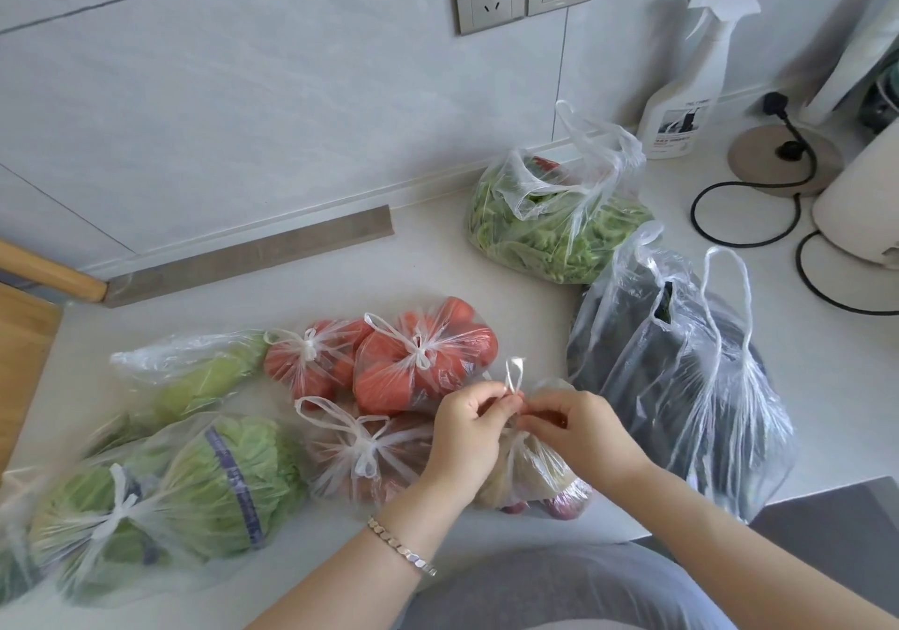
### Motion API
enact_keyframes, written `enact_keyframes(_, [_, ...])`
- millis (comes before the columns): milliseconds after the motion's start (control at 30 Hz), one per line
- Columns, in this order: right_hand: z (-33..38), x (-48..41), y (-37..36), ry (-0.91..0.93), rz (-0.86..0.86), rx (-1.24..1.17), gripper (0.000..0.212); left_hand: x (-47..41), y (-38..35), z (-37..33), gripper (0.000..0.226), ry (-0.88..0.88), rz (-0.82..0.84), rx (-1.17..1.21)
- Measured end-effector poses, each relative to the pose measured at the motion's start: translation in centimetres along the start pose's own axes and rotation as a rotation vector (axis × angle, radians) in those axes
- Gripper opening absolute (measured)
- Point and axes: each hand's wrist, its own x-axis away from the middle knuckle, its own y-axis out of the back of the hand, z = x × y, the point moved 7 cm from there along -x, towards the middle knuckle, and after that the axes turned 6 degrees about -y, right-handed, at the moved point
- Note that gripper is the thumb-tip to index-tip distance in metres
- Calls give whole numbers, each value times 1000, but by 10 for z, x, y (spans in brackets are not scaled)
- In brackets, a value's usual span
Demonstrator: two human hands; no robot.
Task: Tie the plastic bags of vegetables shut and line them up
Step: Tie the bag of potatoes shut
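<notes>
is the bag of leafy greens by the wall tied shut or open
Open. The bag of leafy greens has its two handles standing loose and unknotted, and its mouth gapes.

Bare counter (311, 260) behind tied bags (418, 362), unobstructed.

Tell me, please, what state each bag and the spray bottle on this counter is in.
Cabbage bag: tied.
Left tomato bag: tied.
Right tomato bag: tied.
Reddish-brown produce bag: tied.
Bag under the hands: being tied; left hand and right hand pinch its handles.
Leafy greens bag: untied, handles loose.
Dark bag: untied, handles up.
Spray bottle: upright.
</notes>
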Motion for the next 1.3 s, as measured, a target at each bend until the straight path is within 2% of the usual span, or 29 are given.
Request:
enact_keyframes(100, [4,-2,-2,-37,-35,-59,15,2,3,0,21,-16,-75,3])
enact_keyframes(233, [-9,-2,-6,-266,-74,-343,29,-2,18,-10,20,-104,-163,-53])
enact_keyframes(300, [-10,-4,-8,-302,-99,-305,29,-2,21,-17,11,-188,-160,-96])
enact_keyframes(333, [-8,-6,-10,-279,-110,-225,28,-2,21,-23,6,-245,-140,-135])
enact_keyframes(433, [7,-8,-18,-80,-77,31,25,-5,11,-37,12,-344,-22,-205])
enact_keyframes(533, [14,-7,-19,137,-17,152,26,-18,2,-39,12,-274,57,-189])
enact_keyframes(600, [9,-7,-17,158,56,119,32,-29,0,-33,12,-182,82,-173])
enact_keyframes(667, [4,-6,-17,129,84,29,42,-34,-5,-28,11,-92,134,-149])
enact_keyframes(800, [-5,-4,-12,-76,16,-300,35,-30,1,-20,8,-36,118,-119])
enact_keyframes(900, [-11,-4,-10,-187,37,-466,32,-16,15,-15,6,-146,6,-181])
enact_keyframes(1000, [-12,-6,-8,-240,67,-542,30,0,30,-12,21,-202,-176,-176])
enact_keyframes(1067, [-12,-7,-7,-262,74,-555,31,3,32,-15,19,-263,-198,-189])
enact_keyframes(1100, [-11,-7,-7,-266,83,-555,31,2,29,-18,14,-330,-161,-270])
enact_keyframes(1167, [-8,-7,-8,-266,122,-530,31,-1,18,-20,23,-397,0,-439])
enact_keyframes(1233, [-4,-6,-9,-260,170,-459,32,-5,6,-19,24,-371,143,-508])
enact_keyframes(1300, [-3,-5,-6,-249,179,-389,32,-9,1,-21,19,-343,200,-513])
